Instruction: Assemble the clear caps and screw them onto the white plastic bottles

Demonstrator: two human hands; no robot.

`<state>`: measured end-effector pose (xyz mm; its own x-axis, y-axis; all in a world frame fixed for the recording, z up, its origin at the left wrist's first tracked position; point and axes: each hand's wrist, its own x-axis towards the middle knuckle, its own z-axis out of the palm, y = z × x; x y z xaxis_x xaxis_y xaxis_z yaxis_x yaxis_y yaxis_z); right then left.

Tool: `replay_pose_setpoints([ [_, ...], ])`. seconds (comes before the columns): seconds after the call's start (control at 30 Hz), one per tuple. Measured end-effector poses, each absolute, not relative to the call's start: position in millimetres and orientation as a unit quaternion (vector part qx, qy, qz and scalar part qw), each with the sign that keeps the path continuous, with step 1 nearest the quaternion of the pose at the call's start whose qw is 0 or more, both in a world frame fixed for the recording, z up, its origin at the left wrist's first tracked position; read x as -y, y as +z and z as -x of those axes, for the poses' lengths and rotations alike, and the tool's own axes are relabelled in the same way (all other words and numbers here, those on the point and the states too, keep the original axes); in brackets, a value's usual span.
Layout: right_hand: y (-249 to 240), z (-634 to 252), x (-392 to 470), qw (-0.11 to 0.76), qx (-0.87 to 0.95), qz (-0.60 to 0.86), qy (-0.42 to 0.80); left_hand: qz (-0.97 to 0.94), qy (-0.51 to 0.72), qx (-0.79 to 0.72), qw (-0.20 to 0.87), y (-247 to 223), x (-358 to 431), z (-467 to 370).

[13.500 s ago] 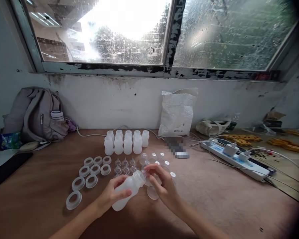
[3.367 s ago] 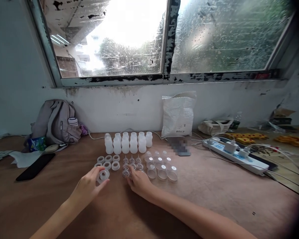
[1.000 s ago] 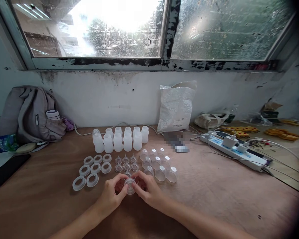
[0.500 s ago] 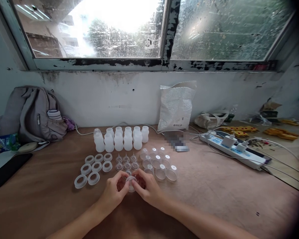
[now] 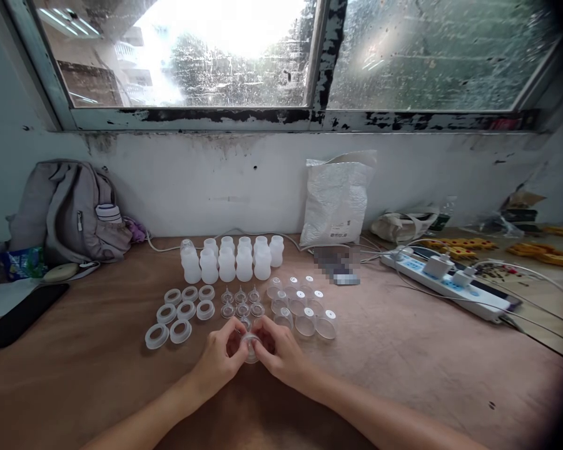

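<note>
My left hand and my right hand meet low in the middle, closed from both sides on a translucent bottle ring. Both thumbs press at its near side, and a clear part, seemingly a nipple, shows in and below it; the fingers hide some of this. Just beyond the hands stand clear bottle nipples in short rows, the nearest one partly covered by the fingers. Several loose white bottle rings lie to the left. Clear domed caps stand in rows to the right.
White bottles stand in two rows behind the small parts, one at the left end topped by a clear cap. A backpack and a black phone-like slab lie left. A silver pouch and a power strip with cables are right.
The camera view has shifted slightly, so everything sits a little further right. Both hands stay on the ring, thumbs still at its near side; the ring's tilt looks slightly different.
</note>
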<state>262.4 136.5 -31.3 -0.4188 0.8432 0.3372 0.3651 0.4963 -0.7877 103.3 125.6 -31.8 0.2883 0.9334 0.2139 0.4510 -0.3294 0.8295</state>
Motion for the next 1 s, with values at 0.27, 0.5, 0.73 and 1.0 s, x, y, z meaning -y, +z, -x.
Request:
replay_pose_setpoints([
  [0.27,-30.9,-259.3,-133.7,0.378,0.771,0.39,0.332,-0.729,0.351,-0.488,0.327,-30.8,-126.6,-103.6],
  [0.5,-25.4,-260.4,-132.5,0.385,0.768,0.377,0.347,-0.733,0.373,-0.452,0.345,-29.8,-127.1,-101.0],
  [0.73,-32.0,-260.0,-133.9,0.391,0.77,0.378,0.334,-0.735,0.376,-0.46,0.327,-31.1,-128.5,-102.4],
  [1.0,-33.2,-258.7,-134.0,0.397,0.766,0.382,0.333,-0.74,0.376,-0.462,0.312,-29.6,-127.4,-101.8],
])
